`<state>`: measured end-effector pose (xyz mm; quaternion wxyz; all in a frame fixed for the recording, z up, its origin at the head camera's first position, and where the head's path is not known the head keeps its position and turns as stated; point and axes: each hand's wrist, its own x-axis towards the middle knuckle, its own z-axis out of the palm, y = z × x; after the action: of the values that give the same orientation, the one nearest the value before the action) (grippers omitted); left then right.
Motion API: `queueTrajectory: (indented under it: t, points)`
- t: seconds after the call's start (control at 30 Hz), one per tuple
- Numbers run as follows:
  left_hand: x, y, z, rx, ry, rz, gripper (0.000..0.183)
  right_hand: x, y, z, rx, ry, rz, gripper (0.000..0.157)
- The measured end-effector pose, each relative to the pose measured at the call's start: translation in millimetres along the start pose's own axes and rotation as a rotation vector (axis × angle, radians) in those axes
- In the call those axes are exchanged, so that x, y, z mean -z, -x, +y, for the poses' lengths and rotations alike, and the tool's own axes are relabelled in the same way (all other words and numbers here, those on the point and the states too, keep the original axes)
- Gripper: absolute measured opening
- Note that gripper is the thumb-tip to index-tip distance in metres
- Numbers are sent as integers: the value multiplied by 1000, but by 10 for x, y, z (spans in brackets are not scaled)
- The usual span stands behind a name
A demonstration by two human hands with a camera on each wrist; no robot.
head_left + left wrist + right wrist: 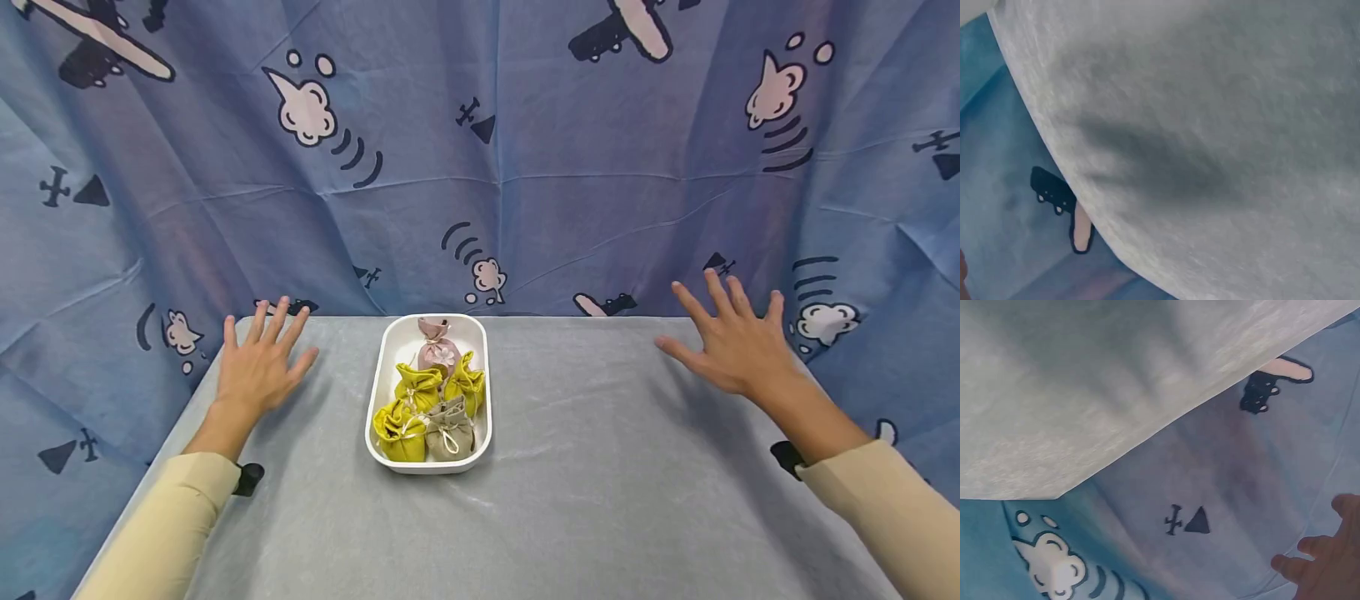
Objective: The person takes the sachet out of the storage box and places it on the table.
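A white tray [378, 417] stands left of the middle of the table, with several small drawstring pouches in it. At its far end lies a pink pouch [437, 350] with a pale flower. Mustard-yellow pouches [402, 433] fill the middle and near left, and a grey-beige pouch [450, 432] tied with white cord sits at the near right. My left hand [258, 367] hovers left of the tray, fingers spread, holding nothing. Far to the right of the tray, my right hand [738, 342] is spread above the table's back right corner, also holding nothing.
The table [570, 467] has a grey cloth top. A blue curtain [420, 233] printed with planes and clouds hangs behind it and down both sides. Black wrist straps [249, 479] show at the sleeve cuffs. Shadows of the hands fall on the cloth.
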<state>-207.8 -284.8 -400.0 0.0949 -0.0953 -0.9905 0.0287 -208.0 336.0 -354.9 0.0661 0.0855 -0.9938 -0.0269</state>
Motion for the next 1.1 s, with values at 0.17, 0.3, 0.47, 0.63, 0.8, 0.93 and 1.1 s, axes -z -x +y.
queueTrajectory:
  t: [0.17,0.3,0.47,0.63,0.8,0.93,1.1]
  points:
    - [30,-29,98,-36,25,6,67,38,1,-135,48,-12,29,96]
    - [51,-58,186,-76,52,7,68,75,9,-253,89,-27,48,97]
    - [83,-74,302,-140,102,-17,68,105,26,-418,141,-55,65,96]
    - [104,-87,425,-205,143,-51,68,142,42,-593,200,-74,89,96]
    - [102,-99,538,-260,168,-69,68,187,55,-760,264,-130,108,94]
    - [87,-97,590,-293,173,-99,70,213,71,-888,290,-218,85,93]
    - [56,-86,619,-331,197,-143,70,262,98,-1030,292,-390,28,93]
